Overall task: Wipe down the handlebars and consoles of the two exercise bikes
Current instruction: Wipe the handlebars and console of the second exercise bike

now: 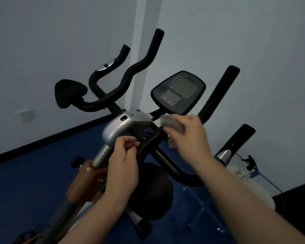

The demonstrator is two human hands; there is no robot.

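The near exercise bike has black curved handlebars (pixel 130 71), a silver stem cover (pixel 118 127) and an orange frame (pixel 83 180). A dark console (pixel 178 92) with a greenish screen stands behind them. My right hand (pixel 188 136) is shut on a crumpled white wipe (pixel 173 123), pressed on the black bar just under the console. My left hand (pixel 123 164) pinches the near end of a black bar (pixel 148 143) below the silver cover. A second, white bike (pixel 243 175) with black handlebars (pixel 218 95) stands to the right.
Blue floor (pixel 33 182) spreads under the bikes. A pale wall with a black baseboard (pixel 42 140) runs behind, with a wall socket (pixel 25 114) at the left. A black elbow pad (pixel 69 92) sticks out at the left, another pad (pixel 151 189) sits low between my arms.
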